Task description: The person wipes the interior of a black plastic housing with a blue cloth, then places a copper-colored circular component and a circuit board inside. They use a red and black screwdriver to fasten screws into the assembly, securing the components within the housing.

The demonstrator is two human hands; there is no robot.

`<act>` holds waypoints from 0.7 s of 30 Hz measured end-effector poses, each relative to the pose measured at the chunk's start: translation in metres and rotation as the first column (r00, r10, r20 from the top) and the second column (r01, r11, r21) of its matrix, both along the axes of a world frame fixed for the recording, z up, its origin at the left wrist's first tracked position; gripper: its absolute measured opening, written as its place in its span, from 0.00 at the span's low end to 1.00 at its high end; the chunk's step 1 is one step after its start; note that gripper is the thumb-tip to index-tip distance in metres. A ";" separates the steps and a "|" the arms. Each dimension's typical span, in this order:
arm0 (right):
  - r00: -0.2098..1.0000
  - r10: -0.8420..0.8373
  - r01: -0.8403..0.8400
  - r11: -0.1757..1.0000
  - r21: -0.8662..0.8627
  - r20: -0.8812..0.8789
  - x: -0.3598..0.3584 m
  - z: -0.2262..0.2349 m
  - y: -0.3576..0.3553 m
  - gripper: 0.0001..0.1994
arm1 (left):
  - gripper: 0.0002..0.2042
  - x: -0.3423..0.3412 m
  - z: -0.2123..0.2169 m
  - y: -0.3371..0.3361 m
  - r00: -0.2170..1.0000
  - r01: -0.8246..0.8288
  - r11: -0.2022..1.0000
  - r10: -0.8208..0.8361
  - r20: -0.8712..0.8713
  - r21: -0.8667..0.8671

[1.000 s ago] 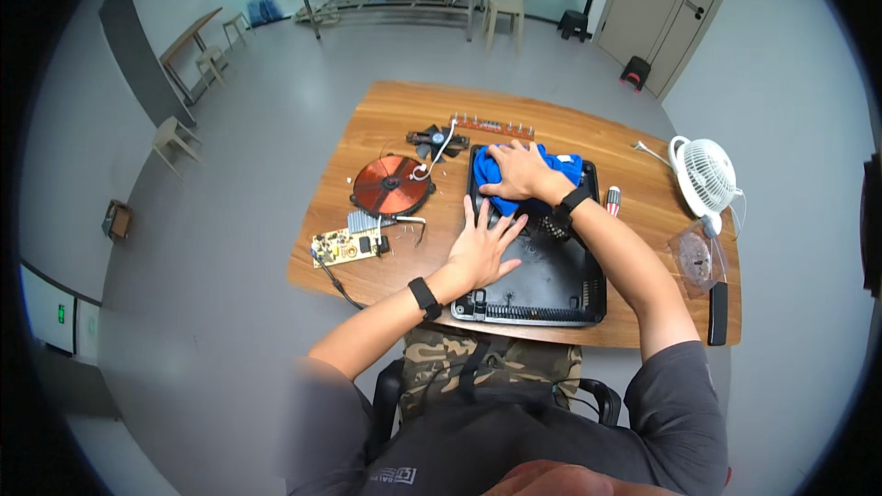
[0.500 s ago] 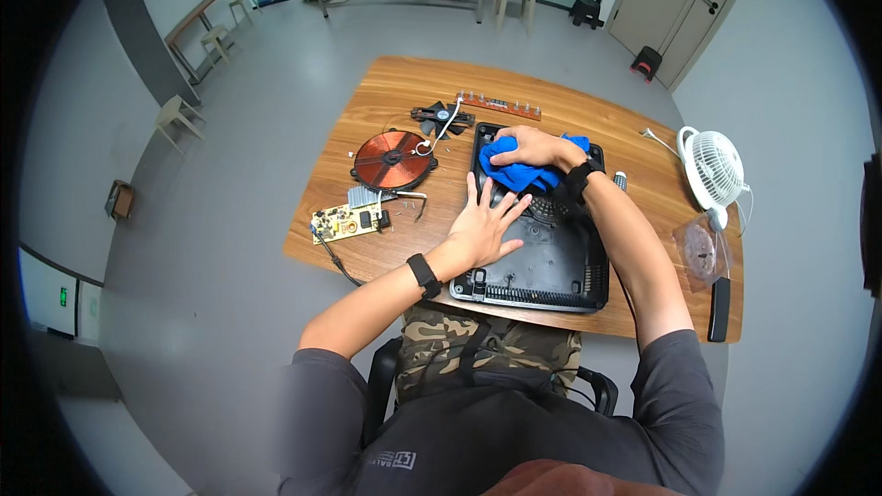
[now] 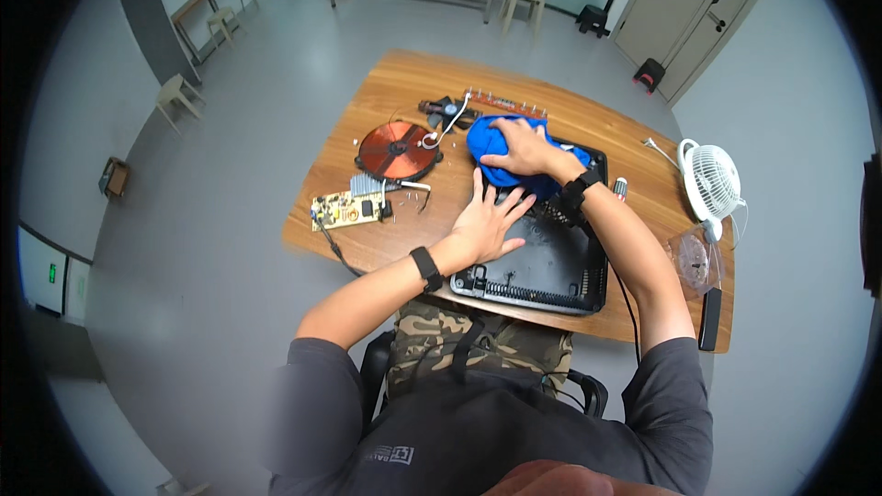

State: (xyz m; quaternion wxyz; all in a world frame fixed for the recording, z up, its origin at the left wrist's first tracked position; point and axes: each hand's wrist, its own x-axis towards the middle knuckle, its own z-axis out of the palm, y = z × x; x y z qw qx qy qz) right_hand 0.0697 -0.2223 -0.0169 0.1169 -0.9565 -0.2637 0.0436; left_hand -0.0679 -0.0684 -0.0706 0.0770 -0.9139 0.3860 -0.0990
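A black plastic housing (image 3: 549, 266), shaped like a shallow open tray, lies on the table in front of me. My left hand (image 3: 485, 222) rests on its left side, fingers spread out and holding nothing. My right hand (image 3: 527, 149) is closed over a crumpled blue cloth (image 3: 487, 138) and presses it at the far left corner of the housing. Part of the cloth hangs over the rim there. The cloth and my right hand hide the far end of the housing, including most of a round vent grille.
Left of the housing lie a round copper coil (image 3: 397, 151), a circuit board (image 3: 347, 210) with a cable, and several small screws. Behind are a small black fan (image 3: 446, 113) and a narrow red-brown strip (image 3: 507, 105). A white fan (image 3: 713, 180) and clear plastic container (image 3: 695, 259) stand right.
My right hand has slid the blue cloth leftward, from inside the housing's far end onto its far left corner. My left hand stays on the housing. The whole view has shifted slightly.
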 end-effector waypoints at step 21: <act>0.993 0.102 -0.100 0.995 -0.026 0.053 0.021 -0.021 0.001 0.33 | 0.40 0.001 -0.002 -0.001 1.000 -0.019 1.000 0.019 -0.007 -0.009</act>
